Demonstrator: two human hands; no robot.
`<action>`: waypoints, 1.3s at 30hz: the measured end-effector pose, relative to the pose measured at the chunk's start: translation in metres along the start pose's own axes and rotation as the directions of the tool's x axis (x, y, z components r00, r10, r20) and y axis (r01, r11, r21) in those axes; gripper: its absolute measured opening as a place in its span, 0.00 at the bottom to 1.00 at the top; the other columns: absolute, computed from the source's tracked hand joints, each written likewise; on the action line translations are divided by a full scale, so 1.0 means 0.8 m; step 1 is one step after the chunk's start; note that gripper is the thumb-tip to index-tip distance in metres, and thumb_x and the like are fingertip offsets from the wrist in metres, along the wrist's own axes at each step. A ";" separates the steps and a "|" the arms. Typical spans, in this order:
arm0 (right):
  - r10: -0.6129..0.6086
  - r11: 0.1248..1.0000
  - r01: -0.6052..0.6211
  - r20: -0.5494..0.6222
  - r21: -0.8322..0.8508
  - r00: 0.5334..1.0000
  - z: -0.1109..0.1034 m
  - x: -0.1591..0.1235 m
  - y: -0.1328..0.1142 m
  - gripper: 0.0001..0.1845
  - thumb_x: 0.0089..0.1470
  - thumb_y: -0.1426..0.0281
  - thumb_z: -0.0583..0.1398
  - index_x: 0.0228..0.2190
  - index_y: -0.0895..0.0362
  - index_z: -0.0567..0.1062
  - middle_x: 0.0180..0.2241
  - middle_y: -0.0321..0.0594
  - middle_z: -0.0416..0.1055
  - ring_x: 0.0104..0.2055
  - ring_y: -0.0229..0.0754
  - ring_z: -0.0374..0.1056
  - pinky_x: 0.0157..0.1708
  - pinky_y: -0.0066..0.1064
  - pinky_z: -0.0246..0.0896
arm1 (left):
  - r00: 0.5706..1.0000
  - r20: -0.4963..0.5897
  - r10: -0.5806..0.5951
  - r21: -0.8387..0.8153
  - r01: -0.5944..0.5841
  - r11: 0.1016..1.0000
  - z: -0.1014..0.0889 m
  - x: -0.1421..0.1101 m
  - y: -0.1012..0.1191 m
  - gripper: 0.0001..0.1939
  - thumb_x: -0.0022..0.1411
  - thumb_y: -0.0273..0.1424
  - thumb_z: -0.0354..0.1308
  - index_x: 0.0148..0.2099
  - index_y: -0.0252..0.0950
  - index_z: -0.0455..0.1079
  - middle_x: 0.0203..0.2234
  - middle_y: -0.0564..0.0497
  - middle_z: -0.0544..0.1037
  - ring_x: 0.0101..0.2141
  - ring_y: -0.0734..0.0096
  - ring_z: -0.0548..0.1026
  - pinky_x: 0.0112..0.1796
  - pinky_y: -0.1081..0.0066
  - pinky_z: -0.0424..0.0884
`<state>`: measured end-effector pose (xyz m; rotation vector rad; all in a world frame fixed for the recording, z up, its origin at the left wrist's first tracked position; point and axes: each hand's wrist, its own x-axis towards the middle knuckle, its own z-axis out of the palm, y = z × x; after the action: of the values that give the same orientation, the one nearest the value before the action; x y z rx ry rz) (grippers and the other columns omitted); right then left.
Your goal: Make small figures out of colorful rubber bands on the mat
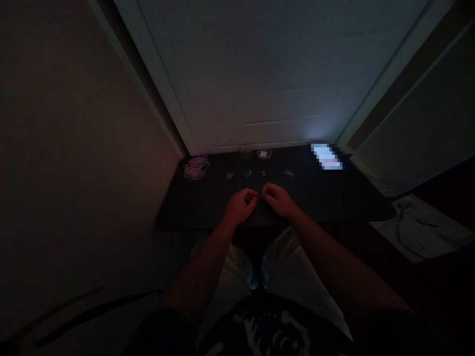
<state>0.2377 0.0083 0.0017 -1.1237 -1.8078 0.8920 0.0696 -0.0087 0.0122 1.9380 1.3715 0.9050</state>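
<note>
Over the front half of a dark table, my left hand [242, 203] and my right hand [277, 199] come close together, both with fingers pinched. A faint, thin bluish bit seems to show between the fingertips, but the dim light hides what it is. Just beyond my hands lies a row of small piles of thin strands: a yellowish pile [230, 175], a greenish-grey pile [247, 173], a red pile [263, 173] and a purple-pink pile [288, 173]. At the far left sits a larger heap of mixed pink and pale strands [196, 168].
Behind the piles stand a clear container [245, 150] and a round clear lid [264, 154] with a white label. A lit, blurred phone-like screen [326, 156] glows at the back right of the table [352, 200]. A white door [222, 64] rises behind; a wall borders the left.
</note>
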 end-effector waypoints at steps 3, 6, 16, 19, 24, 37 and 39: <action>-0.001 1.000 0.001 0.003 0.005 1.000 0.000 0.000 0.000 0.03 0.47 0.71 0.53 0.24 0.56 0.65 0.23 0.32 0.60 0.26 0.35 0.57 0.28 0.27 0.52 | 1.000 -0.011 0.009 0.010 -0.009 1.000 -0.001 0.000 0.001 0.10 0.56 0.31 0.54 0.41 0.36 0.70 0.33 0.51 0.77 0.31 0.75 0.73 0.34 0.73 0.69; -0.003 1.000 0.003 -0.010 0.010 1.000 -0.001 0.000 0.000 0.03 0.47 0.71 0.54 0.24 0.56 0.65 0.23 0.33 0.61 0.27 0.35 0.57 0.28 0.28 0.52 | 0.999 -0.035 0.020 0.033 -0.018 0.999 -0.001 0.000 0.003 0.11 0.55 0.31 0.55 0.42 0.36 0.69 0.35 0.50 0.76 0.32 0.74 0.73 0.35 0.73 0.69; 0.006 0.998 -0.007 -0.014 -0.054 1.000 0.000 -0.001 -0.001 0.03 0.48 0.71 0.53 0.24 0.56 0.65 0.23 0.33 0.61 0.26 0.36 0.58 0.27 0.28 0.52 | 1.000 0.007 0.012 0.089 -0.013 0.996 -0.002 0.000 0.000 0.08 0.57 0.33 0.54 0.36 0.36 0.71 0.29 0.52 0.76 0.30 0.74 0.72 0.34 0.72 0.68; -0.002 0.995 0.000 -0.026 -0.098 1.000 0.000 -0.001 -0.003 0.03 0.48 0.71 0.54 0.25 0.56 0.65 0.23 0.34 0.63 0.27 0.36 0.59 0.27 0.28 0.52 | 1.000 -0.014 0.003 0.095 -0.001 0.995 -0.002 0.000 0.000 0.08 0.57 0.33 0.53 0.35 0.36 0.70 0.29 0.52 0.76 0.29 0.74 0.72 0.33 0.73 0.68; 0.035 0.969 -0.089 -0.230 -0.229 0.973 0.005 -0.002 -0.006 0.03 0.48 0.71 0.53 0.24 0.55 0.66 0.21 0.34 0.63 0.24 0.37 0.58 0.25 0.29 0.50 | 0.994 -0.101 -0.034 0.056 0.040 0.998 0.000 0.004 -0.001 0.09 0.58 0.34 0.52 0.35 0.35 0.70 0.30 0.51 0.76 0.30 0.74 0.73 0.34 0.73 0.69; -0.044 0.947 0.086 0.141 -0.308 0.989 -0.023 -0.010 -0.004 0.12 0.43 0.77 0.56 0.31 0.56 0.75 0.27 0.36 0.68 0.29 0.37 0.62 0.32 0.29 0.54 | 0.973 -0.231 -0.019 0.284 0.086 0.955 -0.028 0.095 -0.014 0.09 0.57 0.33 0.54 0.36 0.37 0.74 0.30 0.48 0.77 0.32 0.68 0.73 0.36 0.69 0.68; -0.068 0.935 0.116 0.154 -0.335 0.986 -0.023 -0.010 -0.002 0.11 0.42 0.76 0.58 0.31 0.55 0.75 0.26 0.37 0.68 0.31 0.39 0.63 0.33 0.31 0.55 | 0.985 -0.171 -0.012 0.363 0.074 0.929 -0.029 0.102 -0.020 0.09 0.56 0.32 0.54 0.36 0.37 0.75 0.31 0.47 0.77 0.33 0.65 0.73 0.38 0.67 0.68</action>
<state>0.2558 0.0027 0.0090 -1.2000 -2.1741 0.6262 0.0615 0.0753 0.0294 2.1321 1.7815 0.8502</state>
